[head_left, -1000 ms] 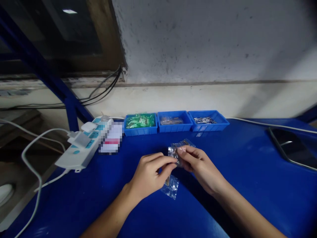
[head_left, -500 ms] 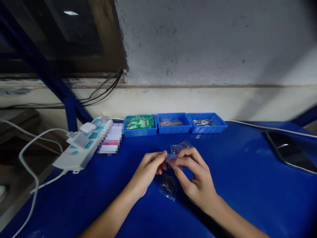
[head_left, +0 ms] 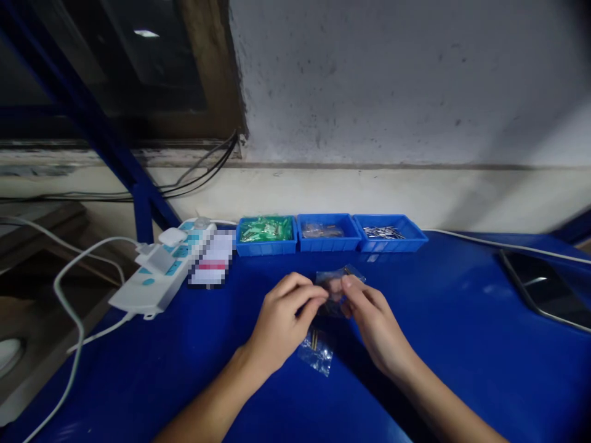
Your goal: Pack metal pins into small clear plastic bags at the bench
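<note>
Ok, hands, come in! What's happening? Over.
Left hand, right hand: fingertips pinched at thin clear plastic. Small bag, brass-coloured pieces inside, lying nearer. Blue bins behind, out of the way.

The left hand (head_left: 281,314) and right hand (head_left: 379,320) are bare (forearms (head_left: 219,391) too), though fingertips (head_left: 322,295) look blurred.

Setting: workshop, at a parts bench. Evidence: blue work surface (head_left: 462,351); blue metal frame (head_left: 99,138); three blue parts bins (head_left: 329,244) in a row, the right one holding thin metal pieces (head_left: 383,232); power strip (head_left: 138,297); stained wall (head_left: 369,80). Dark opening (head_left: 152,80), upper left: possibly a window, too dim to confirm.
</note>
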The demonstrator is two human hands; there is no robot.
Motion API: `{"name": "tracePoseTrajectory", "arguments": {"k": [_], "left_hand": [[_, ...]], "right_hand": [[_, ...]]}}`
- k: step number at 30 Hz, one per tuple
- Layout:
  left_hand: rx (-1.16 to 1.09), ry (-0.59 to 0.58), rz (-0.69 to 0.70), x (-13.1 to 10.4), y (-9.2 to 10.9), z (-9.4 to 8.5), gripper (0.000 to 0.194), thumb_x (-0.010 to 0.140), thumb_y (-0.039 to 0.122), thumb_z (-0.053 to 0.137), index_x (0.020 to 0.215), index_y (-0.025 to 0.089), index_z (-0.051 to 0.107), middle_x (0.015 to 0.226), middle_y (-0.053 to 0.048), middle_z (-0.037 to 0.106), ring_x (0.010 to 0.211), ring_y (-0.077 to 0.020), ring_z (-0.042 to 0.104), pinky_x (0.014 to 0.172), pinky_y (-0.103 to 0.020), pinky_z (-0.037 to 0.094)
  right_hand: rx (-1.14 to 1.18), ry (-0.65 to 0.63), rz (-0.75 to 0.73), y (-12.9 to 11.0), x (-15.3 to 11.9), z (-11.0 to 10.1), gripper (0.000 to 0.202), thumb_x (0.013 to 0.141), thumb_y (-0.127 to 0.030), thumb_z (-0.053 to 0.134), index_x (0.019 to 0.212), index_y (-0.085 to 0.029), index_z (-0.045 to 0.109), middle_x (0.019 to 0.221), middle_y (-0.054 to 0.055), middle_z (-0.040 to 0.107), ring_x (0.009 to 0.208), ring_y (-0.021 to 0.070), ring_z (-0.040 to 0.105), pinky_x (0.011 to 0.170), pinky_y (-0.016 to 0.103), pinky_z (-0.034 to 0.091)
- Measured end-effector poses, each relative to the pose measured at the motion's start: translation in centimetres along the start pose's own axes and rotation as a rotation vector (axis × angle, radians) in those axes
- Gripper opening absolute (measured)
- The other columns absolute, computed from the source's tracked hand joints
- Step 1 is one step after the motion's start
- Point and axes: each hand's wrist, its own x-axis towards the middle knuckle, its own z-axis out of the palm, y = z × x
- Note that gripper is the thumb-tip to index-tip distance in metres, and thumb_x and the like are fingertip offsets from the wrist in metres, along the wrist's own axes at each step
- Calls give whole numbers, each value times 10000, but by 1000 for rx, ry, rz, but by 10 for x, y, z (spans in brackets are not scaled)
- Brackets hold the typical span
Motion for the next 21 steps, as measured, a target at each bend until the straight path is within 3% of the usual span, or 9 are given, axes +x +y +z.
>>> {"name": "tracePoseTrajectory", "arguments": {"k": [2, 5, 9, 13, 17, 21], "left_hand": [[80, -80, 61, -3, 1, 3, 168, 882, 189, 497, 903, 219, 661, 868, -30, 587, 838, -146, 550, 757, -263, 431], [93, -138, 3, -4, 3, 6, 167, 880, 221, 494, 885, 207, 660, 883, -36, 590, 853, -160, 545, 766, -276, 423], [-118, -189, -277, 2, 3, 4, 346, 914, 390, 407, 819, 175, 661, 827, -41, 608, 810, -166, 562, 752, -285, 412], [-448, -193, -595, 7, -1, 1, 594, 908, 551, 238, 813, 157, 673, 758, -52, 631, 690, -151, 549, 589, -257, 372], [-639, -134, -734, 8, -5, 0, 462, 850, 549, 413, 793, 152, 641, 729, -33, 620, 617, -118, 519, 525, -227, 311], [-567, -60, -655, 7, -7, 0, 273, 854, 397, 488, 775, 163, 604, 721, -8, 607, 626, -113, 521, 553, -226, 349]], "right_hand": [[90, -5, 103, 2, 3, 0, 312, 847, -450, 515, 778, -165, 621, 685, 1, 517, 618, 121, 457, 549, 247, 336], [78, 0, 125, 5, 5, -1, 266, 789, -419, 607, 837, -159, 632, 704, 6, 571, 630, 126, 497, 570, 245, 367], [-91, 66, -57, 8, 5, 0, 208, 798, -371, 606, 850, -171, 625, 801, 31, 627, 711, 154, 561, 622, 262, 414], [-288, 103, -289, 8, -1, 2, 97, 824, -276, 580, 841, -194, 628, 796, 25, 637, 700, 155, 567, 622, 276, 425], [-460, 61, -552, 7, -6, 6, 90, 814, -180, 584, 874, -211, 643, 860, 34, 644, 830, 181, 555, 745, 321, 430], [-524, 38, -621, 7, -8, 8, 128, 824, -176, 568, 906, -222, 655, 925, 51, 635, 938, 206, 527, 860, 373, 394]]}}
